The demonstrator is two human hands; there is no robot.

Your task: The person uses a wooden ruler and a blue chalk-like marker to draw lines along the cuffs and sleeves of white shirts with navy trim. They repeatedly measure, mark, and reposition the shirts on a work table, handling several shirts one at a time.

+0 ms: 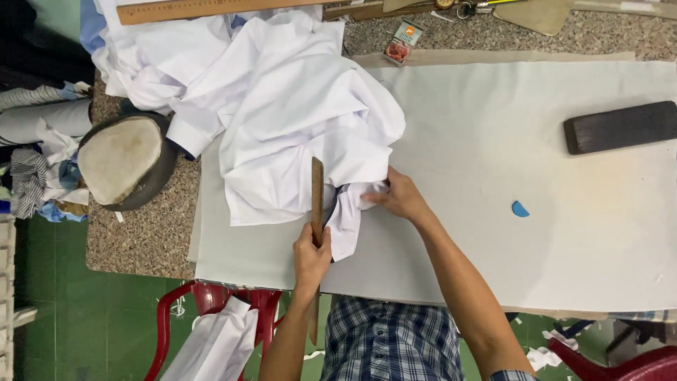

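A crumpled white shirt (282, 113) lies on the left part of a white cloth pad (493, 176) that covers the table. My left hand (310, 255) grips a long narrow wooden stick (317, 190) that stands across the shirt's lower edge. My right hand (400, 196) pinches a fold of the shirt's edge just to the right of the stick. A dark lining shows at the fold between both hands.
A dark wooden block (619, 127) lies at the right of the pad, a small blue chalk piece (520, 209) nearer me. A padded oval form (121, 161) sits at the left. A wooden ruler (204, 8) and small box (402, 42) lie at the back. A red plastic chair (204, 303) stands below.
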